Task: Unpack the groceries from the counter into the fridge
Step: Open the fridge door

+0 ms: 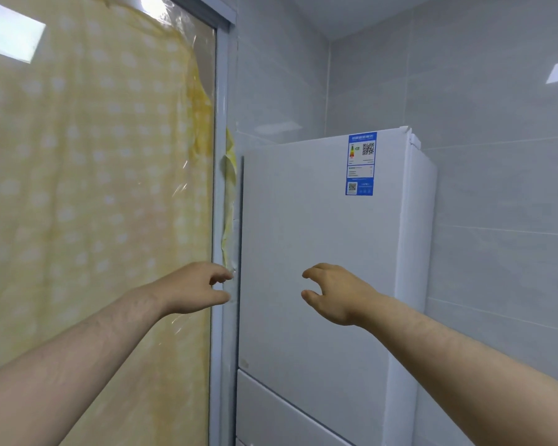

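A tall white fridge (319, 252) stands in the corner with its doors closed; a blue energy label (360, 163) is stuck near its top right. My left hand (195, 288) is raised at the fridge door's left edge, fingers loosely curled with the fingertips at that edge, holding nothing. My right hand (331, 292) hovers in front of the upper door, fingers loosely curled and empty. No groceries or counter are in view.
To the left is a glass sliding door (221, 188) with a pale frame, covered by a yellow spotted curtain (94, 188). Grey tiled walls (496, 156) stand behind and to the right of the fridge. A lower fridge door (271, 413) begins below the upper one.
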